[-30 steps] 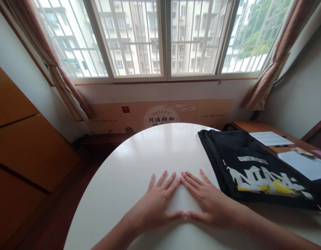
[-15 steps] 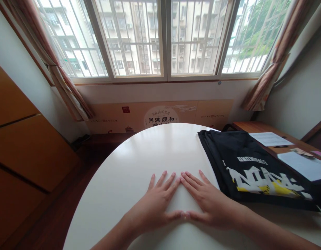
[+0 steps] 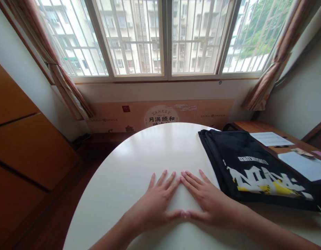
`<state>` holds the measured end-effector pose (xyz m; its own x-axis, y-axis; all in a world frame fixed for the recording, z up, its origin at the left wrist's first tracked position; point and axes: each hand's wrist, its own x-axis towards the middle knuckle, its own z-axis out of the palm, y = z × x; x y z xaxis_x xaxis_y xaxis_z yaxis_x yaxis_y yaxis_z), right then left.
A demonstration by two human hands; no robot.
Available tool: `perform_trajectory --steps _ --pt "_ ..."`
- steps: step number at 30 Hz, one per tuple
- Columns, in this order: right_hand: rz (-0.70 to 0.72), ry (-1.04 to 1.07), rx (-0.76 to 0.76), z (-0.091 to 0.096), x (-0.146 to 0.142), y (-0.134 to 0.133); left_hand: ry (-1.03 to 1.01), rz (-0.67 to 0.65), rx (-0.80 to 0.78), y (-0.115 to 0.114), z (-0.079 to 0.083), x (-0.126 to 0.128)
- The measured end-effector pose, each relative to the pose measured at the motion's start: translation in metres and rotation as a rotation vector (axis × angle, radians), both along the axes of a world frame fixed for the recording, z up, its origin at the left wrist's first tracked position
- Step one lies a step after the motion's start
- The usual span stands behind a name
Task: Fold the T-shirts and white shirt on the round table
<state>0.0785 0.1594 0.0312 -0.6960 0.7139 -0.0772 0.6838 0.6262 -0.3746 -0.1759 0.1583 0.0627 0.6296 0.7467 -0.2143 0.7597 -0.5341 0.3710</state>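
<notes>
Flat on the white round table lies my left hand, its fingers spread and nothing in it. My right hand rests palm down beside it, fingers stretched out and also holding nothing. The thumbs meet at their tips, and the index fingertips touch or nearly touch, framing a small patch of tabletop. To the right of my right hand is a folded black garment with white and yellow lettering, apart from the fingers. My right forearm passes just in front of its near edge.
Beyond the table's right side, a wooden desk bears white papers and small items. A printed tan panel stands against the wall under barred windows. Orange-brown cabinets are at the left, with curtains beside the window.
</notes>
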Motion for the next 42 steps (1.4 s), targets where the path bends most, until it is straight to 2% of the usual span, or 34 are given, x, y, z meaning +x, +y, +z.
perform_trajectory --steps 20,33,42 --pt "0.000 0.006 -0.001 0.0019 -0.0016 0.0001 0.040 0.003 -0.003 -0.0018 0.0034 0.0013" --pt "0.003 0.036 0.004 0.0013 0.0004 0.0000 -0.037 -0.014 0.032 -0.0007 -0.0019 -0.0015" --pt "0.011 0.049 0.008 0.0048 0.0003 0.0004 -0.032 -0.003 0.022 -0.0002 0.0007 0.0000"
